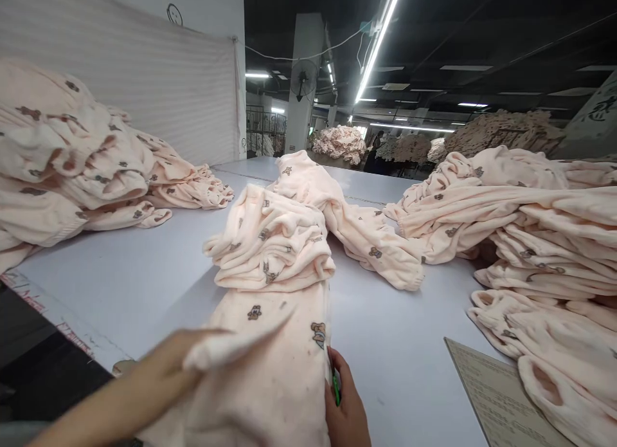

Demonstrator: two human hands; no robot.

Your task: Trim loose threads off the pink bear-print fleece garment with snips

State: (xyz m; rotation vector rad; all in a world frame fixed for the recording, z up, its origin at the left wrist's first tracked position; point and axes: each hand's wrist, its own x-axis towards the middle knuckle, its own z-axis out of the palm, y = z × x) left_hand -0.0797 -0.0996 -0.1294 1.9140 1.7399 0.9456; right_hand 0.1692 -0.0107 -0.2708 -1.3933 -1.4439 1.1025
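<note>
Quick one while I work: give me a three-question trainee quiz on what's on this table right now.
1. True or false: the left hand grips a fold of the pink garment lying in front of the person.
2. What colour is the small tool in the right hand? A) red B) green C) black
3. Fill in: a printed ___ sheet lies on the white table at the lower right, beside the garment stack.

Key: 1 true. 2 B, the green tool sits at the garment's right edge. 3 paper, meaning the paper sheet.
</note>
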